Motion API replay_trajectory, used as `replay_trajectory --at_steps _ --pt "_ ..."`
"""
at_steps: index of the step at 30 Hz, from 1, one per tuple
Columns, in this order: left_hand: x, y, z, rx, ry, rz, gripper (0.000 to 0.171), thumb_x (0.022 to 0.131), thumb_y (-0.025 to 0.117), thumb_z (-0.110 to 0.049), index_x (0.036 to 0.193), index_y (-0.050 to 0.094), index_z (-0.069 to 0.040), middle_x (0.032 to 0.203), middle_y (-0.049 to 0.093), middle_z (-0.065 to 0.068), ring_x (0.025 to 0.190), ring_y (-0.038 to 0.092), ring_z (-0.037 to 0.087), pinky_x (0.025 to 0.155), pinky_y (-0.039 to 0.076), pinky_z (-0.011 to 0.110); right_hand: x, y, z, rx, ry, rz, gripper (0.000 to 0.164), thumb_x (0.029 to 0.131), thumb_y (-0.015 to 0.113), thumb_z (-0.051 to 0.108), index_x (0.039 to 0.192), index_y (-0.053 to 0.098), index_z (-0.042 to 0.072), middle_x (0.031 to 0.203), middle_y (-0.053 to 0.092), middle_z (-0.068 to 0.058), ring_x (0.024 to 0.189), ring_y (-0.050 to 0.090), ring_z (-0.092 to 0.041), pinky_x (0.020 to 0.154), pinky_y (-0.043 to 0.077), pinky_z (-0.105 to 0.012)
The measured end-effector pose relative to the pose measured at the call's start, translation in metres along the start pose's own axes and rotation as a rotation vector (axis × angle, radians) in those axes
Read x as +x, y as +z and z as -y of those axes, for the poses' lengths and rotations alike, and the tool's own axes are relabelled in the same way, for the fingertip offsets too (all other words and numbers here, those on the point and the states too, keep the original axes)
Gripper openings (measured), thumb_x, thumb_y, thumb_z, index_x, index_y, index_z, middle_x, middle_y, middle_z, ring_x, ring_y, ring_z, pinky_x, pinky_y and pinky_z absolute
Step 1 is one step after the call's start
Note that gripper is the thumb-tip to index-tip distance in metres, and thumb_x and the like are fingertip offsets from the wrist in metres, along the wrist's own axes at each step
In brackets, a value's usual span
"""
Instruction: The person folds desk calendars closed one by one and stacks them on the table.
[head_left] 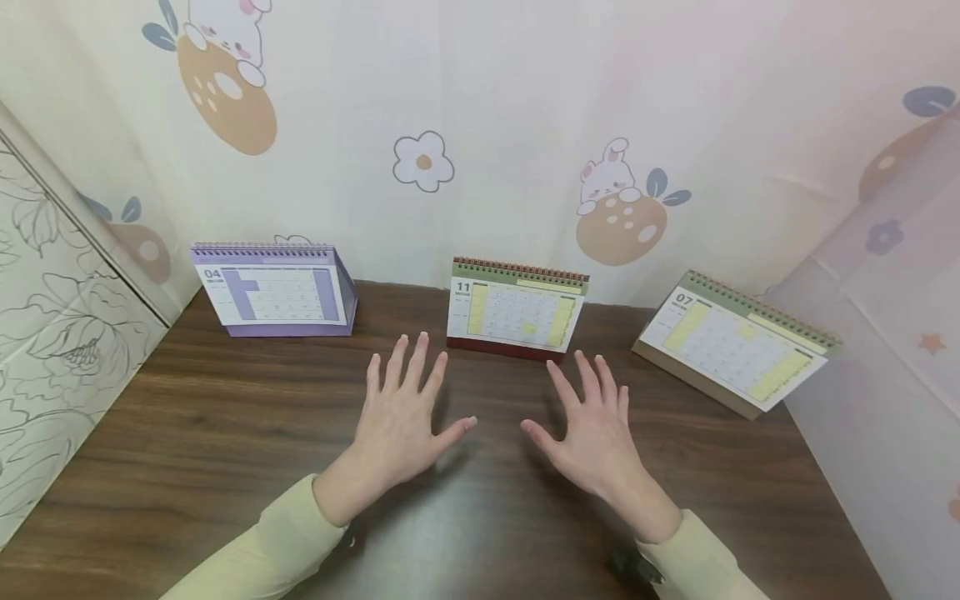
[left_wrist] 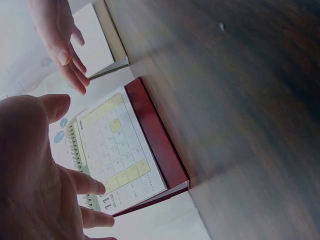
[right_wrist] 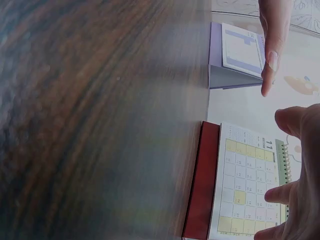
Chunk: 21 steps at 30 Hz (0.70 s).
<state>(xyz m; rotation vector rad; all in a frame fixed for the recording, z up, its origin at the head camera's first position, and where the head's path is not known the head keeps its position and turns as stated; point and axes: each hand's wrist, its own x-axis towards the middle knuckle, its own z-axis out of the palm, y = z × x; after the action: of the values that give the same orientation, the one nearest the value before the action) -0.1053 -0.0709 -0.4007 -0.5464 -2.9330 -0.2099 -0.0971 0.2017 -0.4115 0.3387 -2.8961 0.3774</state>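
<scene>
Three spiral-bound desk calendars stand along the back of the table. The purple calendar (head_left: 288,292), marked 04, is on the left. In the middle is the calendar with a dark red base (head_left: 517,308), marked 11. A calendar with a tan base (head_left: 735,346), marked 07, stands angled on the right. My left hand (head_left: 400,417) is spread above the table, in front of the gap between the purple and middle calendars. My right hand (head_left: 592,429), fingers also spread, hovers just in front of the middle calendar's right end. Both hands hold nothing.
The dark wood table (head_left: 480,533) reaches back to a pale curtain (head_left: 510,100) printed with rabbits and flowers. A white panel with line-drawn flowers (head_left: 60,333) borders the left side. More pale cloth (head_left: 885,333) hangs along the right edge.
</scene>
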Motion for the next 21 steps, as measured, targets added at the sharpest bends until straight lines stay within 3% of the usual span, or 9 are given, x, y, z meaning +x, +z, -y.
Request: replay_trajectory --at_steps 6,14,21 --pt "0.0 0.0 0.003 0.0 -0.004 -0.002 0.092 0.09 0.037 -0.079 0.155 0.036 -0.013 0.164 0.015 0.016 0.15 0.007 0.037 0.115 0.003 0.061 0.002 0.0 0.0 0.021 -0.004 0.001 0.084 0.086 0.065 0.063 0.151 0.043 0.016 0.158 0.025 -0.021 0.146 0.014 -0.045 0.106 0.017 -0.074" --pt "0.003 -0.001 0.007 -0.037 -0.002 -0.033 0.085 0.091 0.041 -0.074 0.147 0.05 -0.012 0.157 0.034 0.017 0.145 0.023 0.037 0.117 0.007 0.057 0.002 -0.005 0.007 0.164 0.025 0.1 0.074 0.091 0.065 0.055 0.15 0.044 0.016 0.157 0.03 -0.017 0.142 0.026 -0.042 0.102 0.036 -0.067" --pt "0.006 -0.003 0.013 -0.091 -0.007 -0.131 0.073 0.092 0.049 -0.067 0.135 0.06 -0.01 0.142 0.051 0.016 0.133 0.04 0.036 0.114 0.022 0.054 0.005 -0.004 0.015 0.229 0.016 0.119 0.07 0.092 0.064 0.055 0.147 0.049 0.015 0.152 0.039 -0.015 0.138 0.035 -0.037 0.103 0.037 -0.063"
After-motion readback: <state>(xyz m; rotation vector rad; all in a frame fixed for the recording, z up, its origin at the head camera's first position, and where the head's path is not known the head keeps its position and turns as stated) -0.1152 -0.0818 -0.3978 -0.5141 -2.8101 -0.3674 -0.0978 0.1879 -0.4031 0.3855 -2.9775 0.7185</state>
